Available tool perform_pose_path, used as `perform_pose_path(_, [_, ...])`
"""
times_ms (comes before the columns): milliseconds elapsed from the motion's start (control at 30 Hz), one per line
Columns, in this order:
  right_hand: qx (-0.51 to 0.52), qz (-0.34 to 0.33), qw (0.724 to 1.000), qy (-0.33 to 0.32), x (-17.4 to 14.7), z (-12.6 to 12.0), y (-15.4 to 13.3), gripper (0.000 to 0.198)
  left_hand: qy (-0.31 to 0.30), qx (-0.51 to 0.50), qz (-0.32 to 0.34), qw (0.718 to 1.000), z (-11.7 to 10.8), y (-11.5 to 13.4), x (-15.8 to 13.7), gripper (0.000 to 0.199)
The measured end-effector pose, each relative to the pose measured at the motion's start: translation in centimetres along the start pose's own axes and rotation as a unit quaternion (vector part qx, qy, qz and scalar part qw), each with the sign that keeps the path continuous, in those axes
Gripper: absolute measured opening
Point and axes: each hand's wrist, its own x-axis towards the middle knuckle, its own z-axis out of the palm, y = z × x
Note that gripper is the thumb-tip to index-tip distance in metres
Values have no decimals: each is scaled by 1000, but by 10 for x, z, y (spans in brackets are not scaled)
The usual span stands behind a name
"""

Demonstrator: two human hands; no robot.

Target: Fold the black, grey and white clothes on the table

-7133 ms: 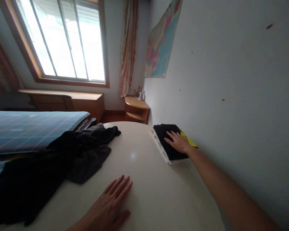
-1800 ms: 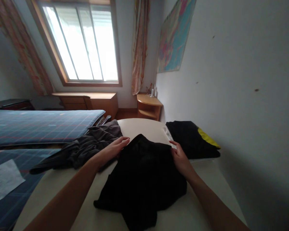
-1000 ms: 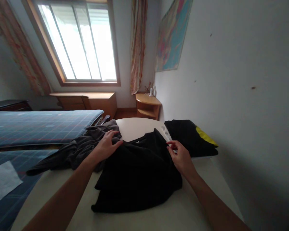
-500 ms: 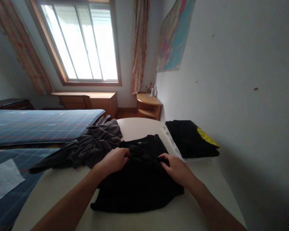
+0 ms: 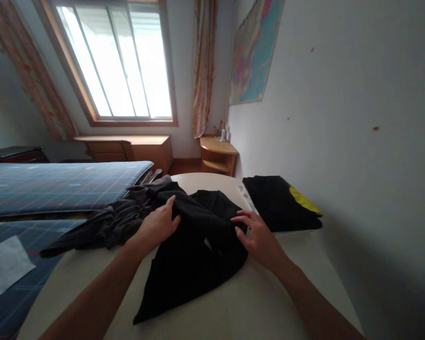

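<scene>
A black garment [image 5: 194, 264], probably a shirt, lies loosely on the round white table [image 5: 269, 307], its upper part turned over in creases. A small pale tag shows near its middle. At the garment's upper left is my left hand [image 5: 160, 222], fingers stretched out and thumb apart, touching the cloth. My right hand [image 5: 257, 236] rests by the right edge with its fingers spread and slightly curved. I see no cloth pinched in either hand.
A crumpled dark grey garment [image 5: 120, 222] hangs over the table's left side. Folded black and yellow clothing [image 5: 276, 203] lies on white plastic at the right, near the wall. A plaid mattress [image 5: 56, 186] and a paper [image 5: 7, 264] are on the left.
Both hands have loosened from the black garment. Its upper part has flipped over to the far left, and its lower hem now slants, with a corner pointing toward me.
</scene>
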Motion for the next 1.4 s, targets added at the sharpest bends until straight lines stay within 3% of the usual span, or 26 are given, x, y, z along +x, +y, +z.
perform_pose_path(67, [2, -35, 995, -94, -5, -6, -10, 32, -62, 2, 33, 998, 2, 7, -9, 70])
perform_pose_path(133, [27, -44, 984, -171, -10, -13, -16, 46, -104, -61, 96, 988, 3, 16, -17, 73])
perform_pose_path(267, [54, -23, 970, -236, -16, -19, -15, 73, -160, -211, 177, 948, 13, 29, -25, 78])
perform_pose_path(333, [44, -10, 975, -220, -16, -18, -11, 65, -138, -269, 156, 940, 23, 34, -22, 76])
perform_pose_path(467, [29, -24, 984, -177, -7, -13, -3, 19, -17, -398, 56, 915, 39, 37, -8, 55])
perform_pose_path(567, [36, -34, 989, -139, 1, -15, 3, 10, 42, -458, 26, 888, 32, 29, 5, 60])
perform_pose_path(700, [8, 9, 999, 43, 7, -21, 17, 15, 191, -428, -19, 883, 0, 3, 20, 56])
perform_pose_path(767, [-23, 22, 995, 95, 8, -22, 23, 17, 252, -395, -44, 882, -12, -12, 26, 50])
perform_pose_path(867, [-80, -13, 991, 107, 8, -17, 20, 22, 236, -347, -42, 907, -14, -24, 31, 50])
perform_pose_path(967, [-103, -89, 988, 68, 2, -4, 1, 32, 159, -306, 20, 939, 1, -27, 30, 65])
perform_pose_path(1067, [-89, -164, 981, -43, -10, 14, -21, 45, 138, -238, 56, 960, 17, -27, 24, 85])
perform_pose_path(1200, [-95, -159, 969, -163, -20, 39, -31, 71, 138, -202, 44, 969, 24, -26, 20, 88])
perform_pose_path(1267, [-112, -135, 968, -181, -19, 45, -31, 64, 150, -199, 51, 967, 19, -23, 20, 84])
perform_pose_path(1400, [-132, -126, 970, -159, -8, 34, -25, 25, 168, -252, 61, 951, 0, -13, 21, 75])
